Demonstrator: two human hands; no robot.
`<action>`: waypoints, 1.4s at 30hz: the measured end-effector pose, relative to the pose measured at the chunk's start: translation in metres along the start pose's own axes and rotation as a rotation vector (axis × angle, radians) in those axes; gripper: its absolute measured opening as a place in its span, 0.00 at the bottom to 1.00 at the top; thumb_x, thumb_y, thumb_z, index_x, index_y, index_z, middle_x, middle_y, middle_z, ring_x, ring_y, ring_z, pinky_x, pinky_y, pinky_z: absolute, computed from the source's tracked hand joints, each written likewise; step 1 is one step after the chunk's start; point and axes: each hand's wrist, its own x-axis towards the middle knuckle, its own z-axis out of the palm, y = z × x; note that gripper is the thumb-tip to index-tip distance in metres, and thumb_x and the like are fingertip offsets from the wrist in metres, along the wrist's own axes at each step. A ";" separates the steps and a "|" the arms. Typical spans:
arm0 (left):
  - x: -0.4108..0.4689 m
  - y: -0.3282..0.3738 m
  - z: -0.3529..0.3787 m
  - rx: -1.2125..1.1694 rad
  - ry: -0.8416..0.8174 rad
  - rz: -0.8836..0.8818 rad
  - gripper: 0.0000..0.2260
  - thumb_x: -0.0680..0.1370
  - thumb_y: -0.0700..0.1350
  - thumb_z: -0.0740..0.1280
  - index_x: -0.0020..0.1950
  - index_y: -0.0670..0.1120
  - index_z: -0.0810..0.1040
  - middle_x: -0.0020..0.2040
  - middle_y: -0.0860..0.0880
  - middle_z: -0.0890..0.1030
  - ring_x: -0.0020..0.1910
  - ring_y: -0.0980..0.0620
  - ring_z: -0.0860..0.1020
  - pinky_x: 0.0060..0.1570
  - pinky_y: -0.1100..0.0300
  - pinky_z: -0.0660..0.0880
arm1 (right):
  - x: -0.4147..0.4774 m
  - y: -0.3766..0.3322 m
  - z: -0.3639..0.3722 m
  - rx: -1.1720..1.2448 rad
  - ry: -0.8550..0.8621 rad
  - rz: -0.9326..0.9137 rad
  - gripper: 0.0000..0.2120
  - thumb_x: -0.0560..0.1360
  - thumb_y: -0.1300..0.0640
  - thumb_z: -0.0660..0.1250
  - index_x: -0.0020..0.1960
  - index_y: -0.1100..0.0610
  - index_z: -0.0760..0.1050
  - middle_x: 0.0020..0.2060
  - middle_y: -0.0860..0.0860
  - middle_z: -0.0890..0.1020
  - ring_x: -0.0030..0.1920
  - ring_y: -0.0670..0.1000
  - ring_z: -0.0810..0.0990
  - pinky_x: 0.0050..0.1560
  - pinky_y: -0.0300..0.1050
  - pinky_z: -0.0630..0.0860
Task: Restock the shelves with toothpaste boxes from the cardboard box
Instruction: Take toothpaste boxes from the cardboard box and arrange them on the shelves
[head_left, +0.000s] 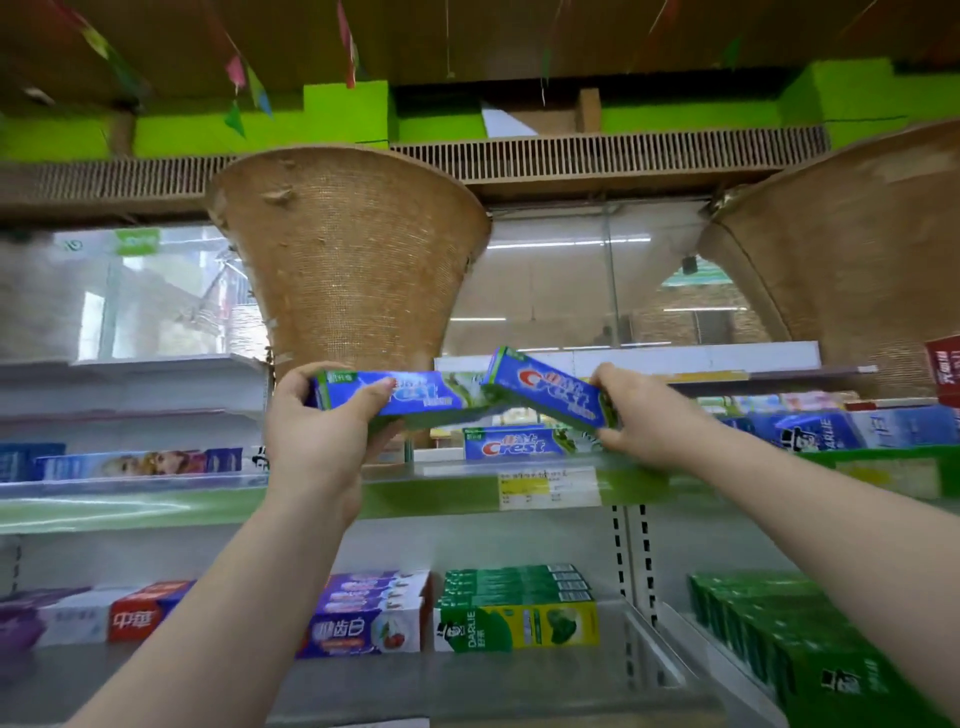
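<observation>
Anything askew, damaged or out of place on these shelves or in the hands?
Nothing damaged. Only the toothpaste box in the right hand is tilted, its left end above the level box in the left hand.

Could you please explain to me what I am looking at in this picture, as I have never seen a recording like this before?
There is no machine here: the single picture comes from a camera worn on a person's head, looking forward at their own two bare arms in a shop. The left hand holds one blue Crest box by its end, roughly level; the right hand holds a second Crest box, tilted. Both are held up before the upper shelf, where a third Crest box lies. The lower shelf carries green Darlie boxes and purple boxes.
</observation>
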 end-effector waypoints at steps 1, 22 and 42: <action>0.002 -0.001 -0.004 0.034 0.013 0.024 0.13 0.71 0.34 0.73 0.44 0.47 0.72 0.51 0.45 0.77 0.43 0.48 0.82 0.33 0.57 0.82 | 0.003 -0.001 0.002 -0.022 -0.027 -0.005 0.16 0.72 0.55 0.68 0.56 0.55 0.66 0.53 0.53 0.78 0.49 0.53 0.77 0.45 0.47 0.74; 0.021 -0.001 -0.008 0.004 0.041 0.125 0.12 0.72 0.36 0.73 0.44 0.48 0.71 0.49 0.48 0.76 0.43 0.50 0.83 0.37 0.58 0.82 | 0.050 0.012 0.025 0.121 -0.334 0.008 0.16 0.68 0.52 0.76 0.50 0.52 0.73 0.50 0.46 0.77 0.49 0.51 0.79 0.48 0.49 0.80; 0.012 -0.042 0.041 -0.077 -0.110 -0.036 0.12 0.72 0.36 0.72 0.45 0.47 0.71 0.48 0.47 0.78 0.42 0.51 0.83 0.39 0.54 0.83 | 0.050 0.031 0.018 0.944 -0.210 0.613 0.33 0.79 0.37 0.50 0.78 0.54 0.49 0.77 0.52 0.53 0.77 0.56 0.51 0.73 0.55 0.52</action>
